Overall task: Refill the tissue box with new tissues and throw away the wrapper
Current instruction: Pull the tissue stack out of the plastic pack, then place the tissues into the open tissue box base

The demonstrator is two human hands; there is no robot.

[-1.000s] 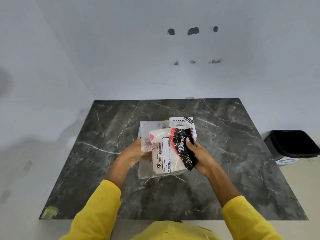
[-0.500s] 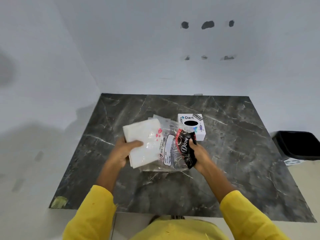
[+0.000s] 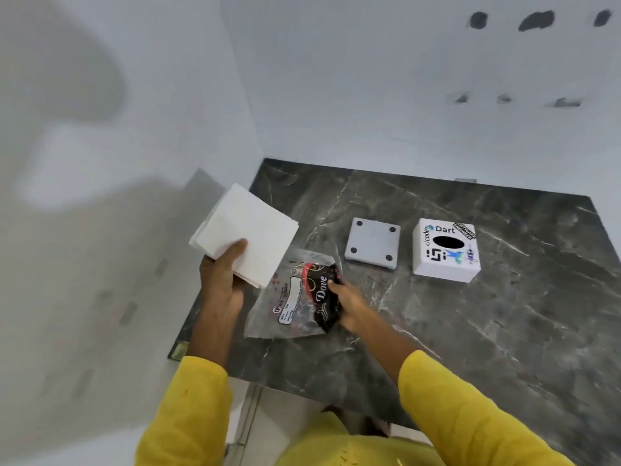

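Past the table's point(image 3: 470, 331) left edge, my left hand point(image 3: 220, 284) grips the tissue stack point(image 3: 248, 230) aloft. My right hand point(image 3: 349, 306) pinches the emptied wrapper point(image 3: 295, 297) near that edge; tissue box point(image 3: 445, 252) and its base plate point(image 3: 373, 243) sit apart, open marble around.

A dark grey marble-patterned bench point(image 3: 470, 331) with pale veins fills the lower right of the view, set into a corner of white walls. On it, toward 1 o'clock from the bench's middle, stands a white box point(image 3: 445, 252) with stickers and a black oval slot on top. Just beside it, at its 9 o'clock and apart from it, lies a square grey lid point(image 3: 373, 243), flat, with four dark dots at its corners. Toward the bench's 9 o'clock edge lies a clear plastic wrapper point(image 3: 295, 297) with a black and red printed end, its lower edge on the bench.
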